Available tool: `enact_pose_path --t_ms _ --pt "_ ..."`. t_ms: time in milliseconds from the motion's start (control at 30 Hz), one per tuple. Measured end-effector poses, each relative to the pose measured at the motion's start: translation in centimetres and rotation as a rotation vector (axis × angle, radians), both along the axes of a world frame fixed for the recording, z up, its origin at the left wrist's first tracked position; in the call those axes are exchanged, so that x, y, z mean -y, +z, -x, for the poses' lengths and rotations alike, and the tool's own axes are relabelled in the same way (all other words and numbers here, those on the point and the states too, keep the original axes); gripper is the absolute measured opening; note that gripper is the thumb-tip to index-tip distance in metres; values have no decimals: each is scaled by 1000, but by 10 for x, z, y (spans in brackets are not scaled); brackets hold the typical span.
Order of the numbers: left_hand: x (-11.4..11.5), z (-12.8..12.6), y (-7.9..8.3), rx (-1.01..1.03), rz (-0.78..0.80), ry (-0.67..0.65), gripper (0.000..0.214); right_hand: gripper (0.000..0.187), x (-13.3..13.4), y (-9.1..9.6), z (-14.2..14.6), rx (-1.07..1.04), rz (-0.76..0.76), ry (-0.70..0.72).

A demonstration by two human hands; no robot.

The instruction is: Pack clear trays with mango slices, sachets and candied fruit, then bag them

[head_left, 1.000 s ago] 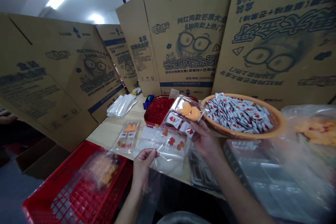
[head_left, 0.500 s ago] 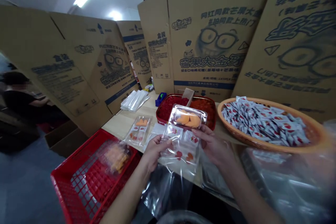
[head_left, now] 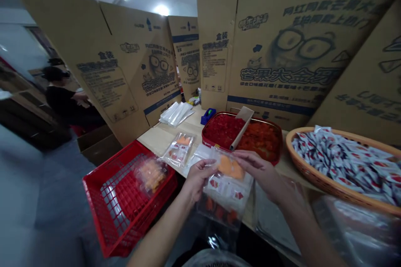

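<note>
A: What has shifted?
B: The plastic bag (head_left: 224, 204) has dropped lower, pinched shut-tight by the left grip (head_left: 199, 179) and right grip (head_left: 263, 173), above the counter (head_left: 156, 142).
A: Inside?
B: Orange pieces (head_left: 230, 167), white sachets (head_left: 224, 187).

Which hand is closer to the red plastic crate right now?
Left. The left hand holds the clear plastic bag just right of the red plastic crate, not touching it; the right hand is farther away, on the bag's far side.

Glossy clear plastic bag (head_left: 225, 212), matt cardboard cartons (head_left: 282, 50), smooth wooden tabletop (head_left: 159, 142), rough woven basket (head_left: 326, 185)
</note>
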State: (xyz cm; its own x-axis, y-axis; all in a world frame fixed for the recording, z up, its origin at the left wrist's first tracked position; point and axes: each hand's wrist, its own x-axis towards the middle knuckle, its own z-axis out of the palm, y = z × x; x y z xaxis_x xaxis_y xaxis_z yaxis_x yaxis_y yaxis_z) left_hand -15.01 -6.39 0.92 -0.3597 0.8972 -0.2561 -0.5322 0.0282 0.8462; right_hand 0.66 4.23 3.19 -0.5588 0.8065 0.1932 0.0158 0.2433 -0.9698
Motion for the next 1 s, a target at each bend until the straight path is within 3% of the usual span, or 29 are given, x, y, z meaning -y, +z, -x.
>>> enact_pose_path --t_ms 100,267,500,733,867,1000 --pt "3 3 -2 12 6 35 48 36 7 0 5 95 -106 90" --pt "11 1 -1 49 -78 26 38 40 17 9 10 234 -58 267" --pt "22 1 9 22 -114 86 47 38 25 14 16 209 4 225" --pt "19 4 8 58 -113 156 41 37 28 14 16 188 65 193" --pt "30 36 15 73 -133 251 28 38 24 12 7 190 106 171" --pt "67 91 15 -83 -117 500 25 38 15 9 -4 164 115 140"
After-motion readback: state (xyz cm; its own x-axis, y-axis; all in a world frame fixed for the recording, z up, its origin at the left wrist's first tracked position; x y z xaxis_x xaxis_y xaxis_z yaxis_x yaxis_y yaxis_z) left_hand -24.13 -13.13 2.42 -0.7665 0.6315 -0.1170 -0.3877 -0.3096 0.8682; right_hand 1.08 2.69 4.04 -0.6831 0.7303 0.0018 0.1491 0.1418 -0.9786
